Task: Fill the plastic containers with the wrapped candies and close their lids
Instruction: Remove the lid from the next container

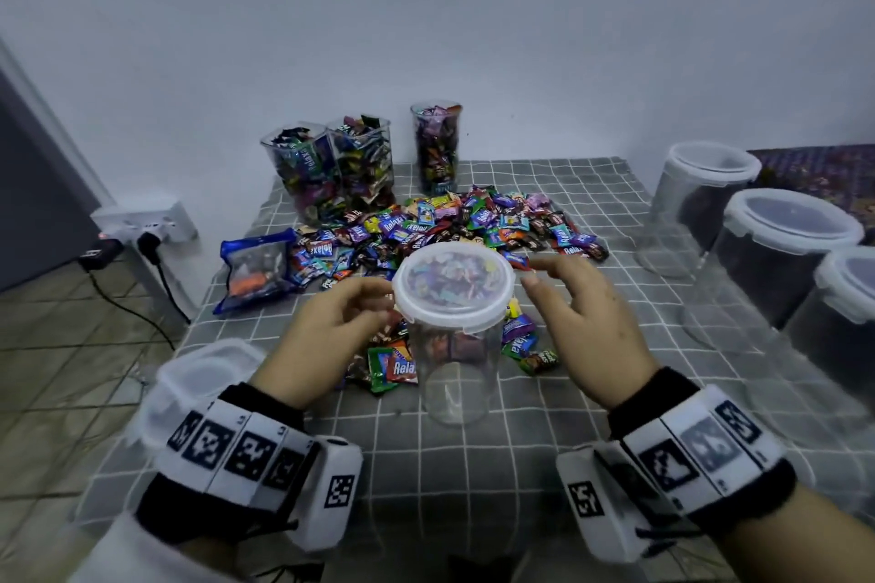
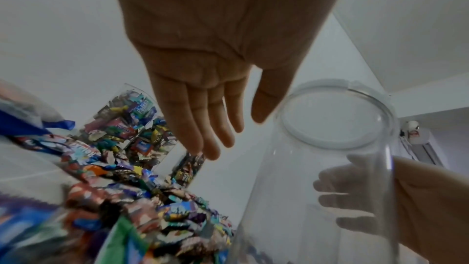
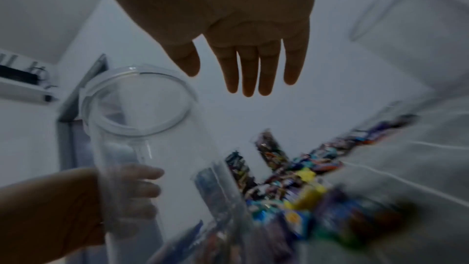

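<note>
A clear empty container (image 1: 455, 374) stands upright on the grey checked cloth (image 1: 473, 478), with a white lid (image 1: 453, 282) resting on its mouth. My left hand (image 1: 374, 298) is at the lid's left edge, fingers straight, and I cannot tell if it touches. My right hand (image 1: 544, 270) hovers just right of the lid, fingers relaxed and holding nothing. A heap of wrapped candies (image 1: 450, 227) lies behind and around the container. In the wrist views the left hand (image 2: 236, 127) and right hand (image 3: 228, 79) are spread beside the container (image 2: 317, 188) (image 3: 142, 148).
Three lidless containers full of candies (image 1: 364, 161) stand at the back by the wall. Three lidded empty containers (image 1: 781, 260) line the right edge, and another one (image 1: 199, 388) sits at front left. A blue bag (image 1: 258, 265) lies left of the heap. A power strip (image 1: 142, 223) is on the floor.
</note>
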